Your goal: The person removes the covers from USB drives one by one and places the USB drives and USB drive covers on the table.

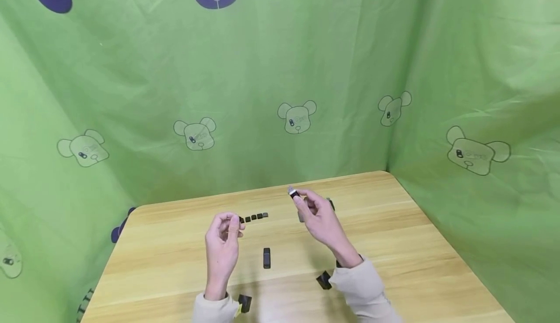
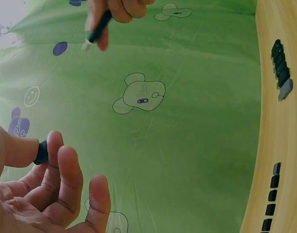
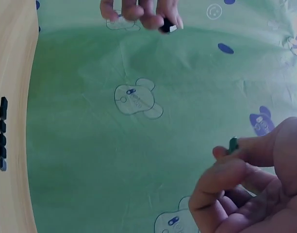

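Above the table, my right hand point(image 1: 321, 218) pinches a slim black stick point(image 2: 99, 30) with a silvery-white end, resembling a USB stick, between thumb and fingers. The end points up and to the left in the head view. My left hand point(image 1: 222, 243) pinches a small black cap-like piece point(image 2: 41, 153) between thumb and forefinger, its other fingers loosely bent. A gap separates the hands. Between them, nearer me, a black oblong stick point(image 1: 267, 258) lies on the table. Beside the left fingertips runs a row of small black pieces point(image 1: 253, 217) with a grey one at its end.
Beyond the right hand is a second row of longer black pieces point(image 2: 280, 63) with a grey one, partly hidden in the head view. The wooden table point(image 1: 166, 264) meets a green curtain point(image 1: 245, 158) at its back edge. Black wrist mounts point(image 1: 324, 280) jut inward from both sleeves.
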A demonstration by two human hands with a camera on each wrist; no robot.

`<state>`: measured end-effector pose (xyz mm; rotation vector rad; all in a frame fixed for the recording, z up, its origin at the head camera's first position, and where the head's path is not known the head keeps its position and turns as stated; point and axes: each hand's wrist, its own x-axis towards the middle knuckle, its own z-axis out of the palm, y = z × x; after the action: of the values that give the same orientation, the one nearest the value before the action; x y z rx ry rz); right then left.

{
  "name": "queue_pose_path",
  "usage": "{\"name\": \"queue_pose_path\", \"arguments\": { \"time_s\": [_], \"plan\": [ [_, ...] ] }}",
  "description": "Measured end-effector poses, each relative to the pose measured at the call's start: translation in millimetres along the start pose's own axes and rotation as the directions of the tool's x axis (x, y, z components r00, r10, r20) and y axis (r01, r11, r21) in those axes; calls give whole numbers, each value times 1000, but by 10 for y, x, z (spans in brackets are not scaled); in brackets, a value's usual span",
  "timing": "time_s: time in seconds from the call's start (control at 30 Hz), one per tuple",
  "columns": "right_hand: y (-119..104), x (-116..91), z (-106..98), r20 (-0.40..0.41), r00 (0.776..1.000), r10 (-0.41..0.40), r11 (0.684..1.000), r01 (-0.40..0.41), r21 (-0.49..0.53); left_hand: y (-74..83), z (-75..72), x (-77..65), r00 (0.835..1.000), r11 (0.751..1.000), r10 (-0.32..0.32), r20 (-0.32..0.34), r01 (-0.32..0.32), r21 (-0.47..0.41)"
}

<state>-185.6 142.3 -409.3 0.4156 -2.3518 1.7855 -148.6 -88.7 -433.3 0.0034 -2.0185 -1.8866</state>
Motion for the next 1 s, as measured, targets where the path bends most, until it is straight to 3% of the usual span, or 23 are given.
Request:
{"name": "queue_pose_path", "arguments": {
  "time_s": [0.2, 0.43, 0.73, 1.0],
  "plan": [
    [109, 149, -44, 69, 989, 127, 986, -134, 100, -43, 6, -33, 1000, 1000, -12, -27, 12, 2],
    [327, 311, -15, -29, 951, 309, 940, -301, 158, -84, 3, -39, 999, 1000, -26, -45, 27, 14],
    [657, 468, 93, -126, 913, 388, 906, -353, 235, -136, -26, -42, 998, 999, -35, -48, 37, 35],
    [919, 569, 164, -81, 851, 519, 835, -484, 263, -172, -37, -40, 999, 999, -5, -43, 7, 48]
  ]
}}
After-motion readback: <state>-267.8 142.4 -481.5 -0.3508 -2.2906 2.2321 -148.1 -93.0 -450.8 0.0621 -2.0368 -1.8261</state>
